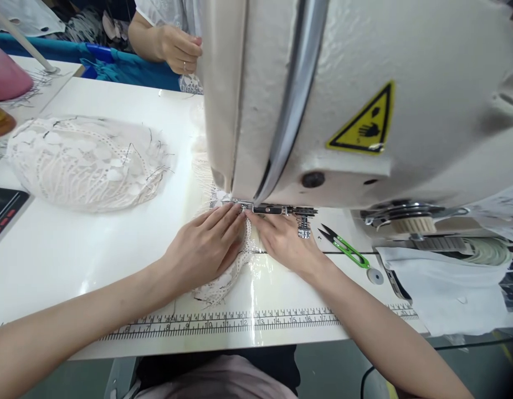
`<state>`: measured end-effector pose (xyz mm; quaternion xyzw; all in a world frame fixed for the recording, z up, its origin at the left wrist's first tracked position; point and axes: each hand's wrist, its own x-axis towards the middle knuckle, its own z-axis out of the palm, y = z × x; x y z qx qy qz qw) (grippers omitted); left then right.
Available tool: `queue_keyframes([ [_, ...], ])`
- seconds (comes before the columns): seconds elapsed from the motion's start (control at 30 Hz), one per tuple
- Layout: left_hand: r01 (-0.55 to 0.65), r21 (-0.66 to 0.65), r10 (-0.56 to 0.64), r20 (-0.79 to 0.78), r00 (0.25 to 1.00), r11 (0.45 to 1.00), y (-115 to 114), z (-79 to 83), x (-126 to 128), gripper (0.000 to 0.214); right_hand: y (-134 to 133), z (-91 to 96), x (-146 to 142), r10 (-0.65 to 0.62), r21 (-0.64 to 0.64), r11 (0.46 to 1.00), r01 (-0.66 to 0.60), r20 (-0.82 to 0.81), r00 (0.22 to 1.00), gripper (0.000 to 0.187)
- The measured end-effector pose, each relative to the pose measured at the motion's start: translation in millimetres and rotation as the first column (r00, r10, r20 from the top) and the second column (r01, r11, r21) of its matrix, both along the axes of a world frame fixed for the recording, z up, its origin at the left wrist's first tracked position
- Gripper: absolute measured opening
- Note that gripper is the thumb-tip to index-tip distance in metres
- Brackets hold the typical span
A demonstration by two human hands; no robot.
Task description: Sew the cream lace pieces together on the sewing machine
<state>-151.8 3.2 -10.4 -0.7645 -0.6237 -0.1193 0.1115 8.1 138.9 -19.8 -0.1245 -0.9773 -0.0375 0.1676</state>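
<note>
My left hand (206, 244) lies flat, fingers stretched out, on a strip of white lace (223, 282) at the foot of the cream sewing machine (356, 94). Its fingertips reach the presser foot (246, 207). My right hand (283, 239) rests flat on the other side of the lace, fingers extended toward the same foot. The lace runs between both hands and under the machine head, which hides the needle.
A heap of white lace pieces (84, 163) lies at the left on the white table (94, 249). Green thread snips (345, 248) sit right of my right hand. A printed ruler (240, 321) runs along the front edge. Another person's hand (179, 49) works at the back.
</note>
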Motion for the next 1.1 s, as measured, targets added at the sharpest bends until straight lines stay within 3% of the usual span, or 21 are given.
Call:
queue_keyframes([
  [0.8,0.013,0.048,-0.013,0.002,1.0,0.999,3.7,-2.0,-3.2,0.043,-11.6,2.1,2.1,-0.081,0.091,0.993,0.081,-0.011,0.997,0.035],
  [0.93,0.044,0.1,-0.043,-0.009,0.999,0.994,2.6,-8.5,-3.9,0.044,-14.1,5.0,4.9,-0.127,0.193,0.975,0.114,0.058,0.99,0.038],
  [1.1,0.046,0.166,-0.051,0.026,0.998,0.985,3.1,-24.6,-7.3,0.043,-11.6,6.8,4.5,-0.08,0.174,0.982,0.076,0.017,0.997,0.035],
])
